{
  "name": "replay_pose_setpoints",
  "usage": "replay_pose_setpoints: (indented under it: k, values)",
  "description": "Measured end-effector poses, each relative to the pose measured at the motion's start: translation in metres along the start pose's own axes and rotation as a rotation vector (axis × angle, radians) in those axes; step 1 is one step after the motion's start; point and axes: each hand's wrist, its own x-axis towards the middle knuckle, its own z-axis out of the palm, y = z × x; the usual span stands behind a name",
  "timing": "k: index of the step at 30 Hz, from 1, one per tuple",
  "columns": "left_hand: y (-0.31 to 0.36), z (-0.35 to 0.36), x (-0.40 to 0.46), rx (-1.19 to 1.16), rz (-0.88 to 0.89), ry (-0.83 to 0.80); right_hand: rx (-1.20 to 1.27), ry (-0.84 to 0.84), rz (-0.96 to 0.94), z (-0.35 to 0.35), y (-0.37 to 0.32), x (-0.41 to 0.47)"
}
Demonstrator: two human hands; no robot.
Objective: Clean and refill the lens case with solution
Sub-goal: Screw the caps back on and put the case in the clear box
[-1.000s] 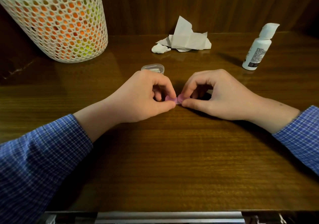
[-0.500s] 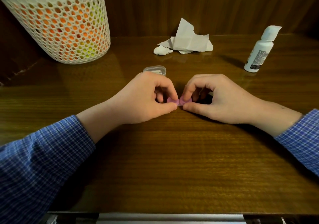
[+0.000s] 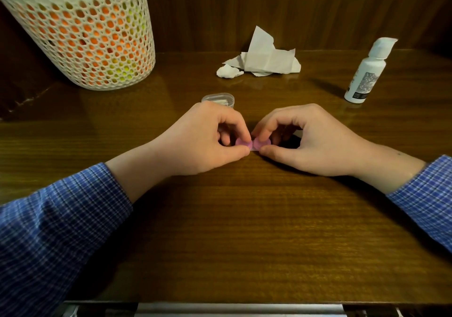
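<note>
Far off to the left of the hands, at the back of the bench [image 3: 244,231], stands a white mesh basket [image 3: 83,33] with orange and yellow showing through its holes. The left sleeve [image 3: 49,231], blue check, lies along the bench toward the middle. The left hand [image 3: 203,140] rests on the wood with its fingers curled, thumb and forefinger pinching the left cap of the lens case [image 3: 253,143]. Just behind that hand, partly hidden by the knuckles, sits a small clear tub [image 3: 219,97].

The case itself is pink, lying flat on the bench right between the two hands, its two round caps side by side. The right hand [image 3: 310,143] mirrors the other: fingers curled over, thumb and forefinger gripping the right cap. Whether either cap is loose I cannot tell.

Behind the hands, near the back wall, lies a heap of crumpled white tissue [image 3: 264,57]. Further right and behind the right hand, well apart from it, a white bottle [image 3: 367,72] stands upright, cap on. The right sleeve [image 3: 425,194] comes in from the edge.
</note>
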Motion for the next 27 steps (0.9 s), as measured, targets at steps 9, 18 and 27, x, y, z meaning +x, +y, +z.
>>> replay_pose_setpoints:
  k: [9,18,27]
  values:
    - [0.0009,-0.0007,0.0002,-0.01,0.001,0.007,-0.004,0.063,0.071,0.0026,-0.0058,-0.0003]
    - [0.0025,-0.0014,0.001,-0.022,-0.003,0.014,0.078,0.074,0.104,0.0019,-0.0068,0.0004]
    - [0.0046,-0.0041,0.001,0.005,-0.009,0.012,0.057,0.159,0.128,0.0081,-0.009,0.0045]
